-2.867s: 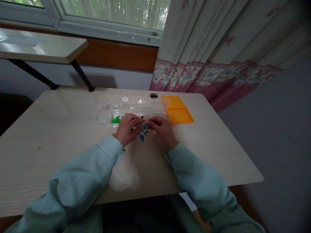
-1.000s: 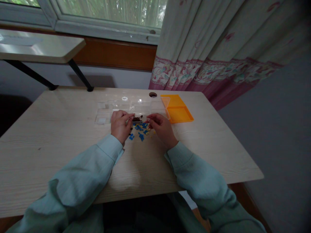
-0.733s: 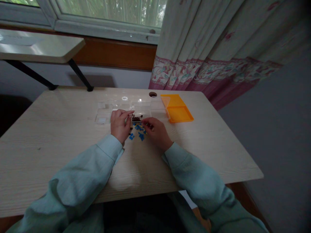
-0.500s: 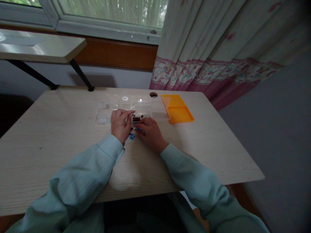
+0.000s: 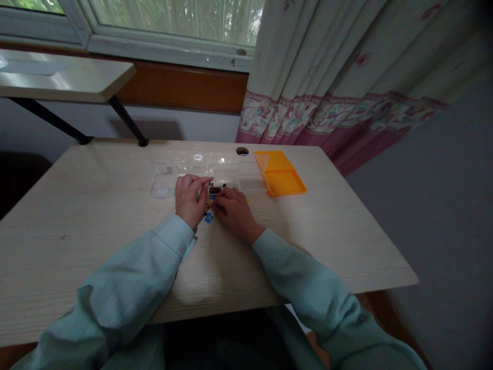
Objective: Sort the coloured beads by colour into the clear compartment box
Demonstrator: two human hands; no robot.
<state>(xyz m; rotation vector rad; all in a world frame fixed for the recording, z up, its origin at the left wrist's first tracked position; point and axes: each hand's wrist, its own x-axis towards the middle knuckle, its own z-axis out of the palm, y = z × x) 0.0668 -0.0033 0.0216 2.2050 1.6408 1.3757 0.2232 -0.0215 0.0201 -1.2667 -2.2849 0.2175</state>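
My left hand (image 5: 188,198) rests at the front edge of a clear compartment box (image 5: 169,177). Its fingers are curled and its thumb and forefinger are pinched near a compartment of small brown pieces (image 5: 214,189). What the pinch holds is too small to tell. My right hand (image 5: 233,210) lies just right of it on the table, fingers together and cupped over a pile of small blue pieces. Most of the pile is hidden under it. A few blue pieces (image 5: 208,218) show on the table between the two hands.
An orange lid (image 5: 283,180) lies open to the right of the box. The pale wooden table (image 5: 96,226) has a cable hole (image 5: 242,151) at the back. A second desk (image 5: 57,77), a window and a curtain (image 5: 327,77) stand behind.
My right hand slid left across the scattered blue and yellow pieces and now covers them beside my left hand. My left hand earlier moved up to the box edge and has stayed there.
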